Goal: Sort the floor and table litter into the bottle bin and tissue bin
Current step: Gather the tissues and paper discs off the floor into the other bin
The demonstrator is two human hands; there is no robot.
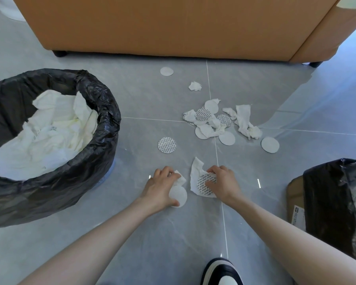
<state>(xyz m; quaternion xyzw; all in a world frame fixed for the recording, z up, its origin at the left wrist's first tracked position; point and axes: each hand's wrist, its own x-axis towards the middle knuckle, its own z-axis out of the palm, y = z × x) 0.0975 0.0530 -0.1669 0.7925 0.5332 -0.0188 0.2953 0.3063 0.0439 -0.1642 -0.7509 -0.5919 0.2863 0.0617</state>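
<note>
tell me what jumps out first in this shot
The two bare hands low in the middle: the left hand grips a crumpled tissue and the right hand pinches a torn tissue on the grey floor. At left stands a black-lined bin heaped with white tissue. Beyond the hands, a litter pile of tissues and round discs lies before the orange sofa.

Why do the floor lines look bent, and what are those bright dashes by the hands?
Head view: the wide-angle lens bows the grout lines and stretches the tissue bin at the left edge; the dashes look like light glinting off glossy tiles; daylight washes the floor pale at right; the left hand gripping a tissue scrap and the right hand pinching a printed disc are sharp.
</note>
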